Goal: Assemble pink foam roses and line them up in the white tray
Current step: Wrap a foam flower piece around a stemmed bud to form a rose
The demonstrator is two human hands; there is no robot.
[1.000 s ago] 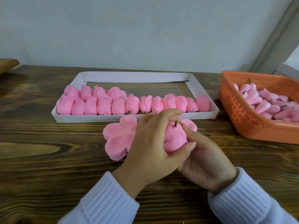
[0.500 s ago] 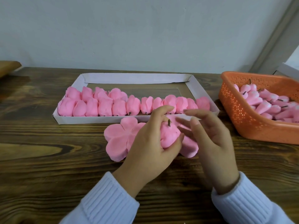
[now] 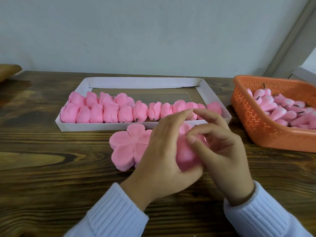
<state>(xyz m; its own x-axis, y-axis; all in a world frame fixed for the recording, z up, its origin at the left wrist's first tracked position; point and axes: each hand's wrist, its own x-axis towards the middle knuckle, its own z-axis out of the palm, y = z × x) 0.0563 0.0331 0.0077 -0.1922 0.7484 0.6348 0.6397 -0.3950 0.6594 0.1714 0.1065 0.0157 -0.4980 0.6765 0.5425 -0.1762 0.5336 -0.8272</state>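
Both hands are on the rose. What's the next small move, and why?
Probably press the outer petal down with the right hand: it pinches at the top of the rose, which the left hand cups just short of the tray, so wrapping seems unfinished.

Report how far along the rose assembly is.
Done: finished roses fill the near row of the white tray, with a few more behind at the left. In hand: the left hand grips one rose while the right hand pinches its top. Left: most of the tray's back is bare, flat petal pieces lie on the table, and buds sit in the orange basket.
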